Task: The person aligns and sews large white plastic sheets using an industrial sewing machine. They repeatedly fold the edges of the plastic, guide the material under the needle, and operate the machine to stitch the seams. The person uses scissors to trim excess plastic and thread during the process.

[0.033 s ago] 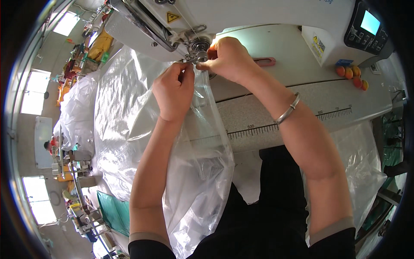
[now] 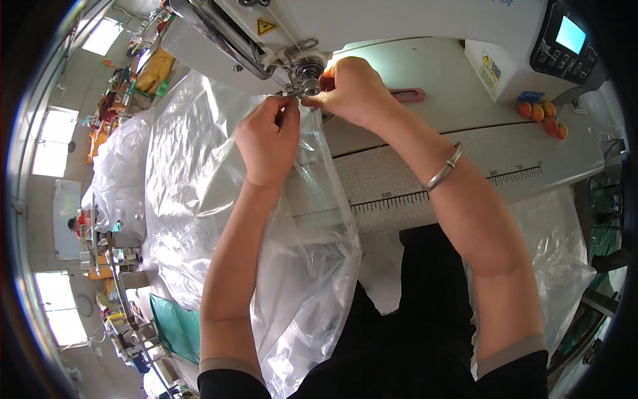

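At the needle end of a white sewing machine point(image 2: 412, 30), my left hand point(image 2: 269, 141) is closed in a pinch, its fingertips just below the round metal tension dial point(image 2: 310, 74). Just to its right, my right hand point(image 2: 359, 93) is closed too, thumb and forefinger brought together beside the dial. Whatever lies between the fingertips of either hand is too small or hidden to make out. Clear plastic sheeting point(image 2: 199, 179) spreads beneath my left hand and forearm, running over the table edge toward my lap. The needle itself is hidden by the hands.
A pinkish-red slotted tool point(image 2: 408, 95) lies behind my right wrist. Several orange-red fruits point(image 2: 550, 126) rest at the right by the machine's base, below a lit control panel point(image 2: 565, 43). A ruler scale point(image 2: 392, 201) marks the table's point(image 2: 412, 159) front edge.
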### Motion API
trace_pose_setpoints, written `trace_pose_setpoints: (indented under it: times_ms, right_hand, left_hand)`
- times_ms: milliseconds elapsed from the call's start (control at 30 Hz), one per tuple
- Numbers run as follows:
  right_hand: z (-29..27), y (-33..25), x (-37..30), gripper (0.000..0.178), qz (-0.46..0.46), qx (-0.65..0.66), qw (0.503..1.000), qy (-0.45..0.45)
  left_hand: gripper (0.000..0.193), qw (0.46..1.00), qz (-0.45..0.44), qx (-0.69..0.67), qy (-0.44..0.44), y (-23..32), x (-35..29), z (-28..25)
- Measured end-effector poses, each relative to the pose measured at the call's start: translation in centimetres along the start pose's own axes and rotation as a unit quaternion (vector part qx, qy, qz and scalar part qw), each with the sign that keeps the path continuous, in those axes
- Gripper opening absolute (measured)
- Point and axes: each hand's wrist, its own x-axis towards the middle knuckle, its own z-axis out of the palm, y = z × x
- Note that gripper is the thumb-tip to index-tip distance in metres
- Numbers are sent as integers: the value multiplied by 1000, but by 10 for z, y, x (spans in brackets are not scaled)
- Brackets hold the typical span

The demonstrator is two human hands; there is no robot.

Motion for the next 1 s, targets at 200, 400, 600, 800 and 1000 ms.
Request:
trace_pose_setpoints:
  times_ms: [200,400,600,800,1000]
  right_hand:
    - [8,1,2,32,-10,11,999,39]
    - [14,7,2,38,-36,3,997,71]
    - [12,9,1,26,-41,4,997,65]
    - [2,5,-3,17,-13,0,1000,1]
    - [-15,1,-17,14,12,97,990,-105]
  left_hand:
    - [7,1000,0,11,-2,-1,1,1]
    - [7,1000,-5,7,-7,0,1,2]
    - [7,998,40,44,-3,-3,0,2]
    - [7,998,57,27,-7,-1,-2,-1]
    - [15,961,255,100,17,9,-8,-23]
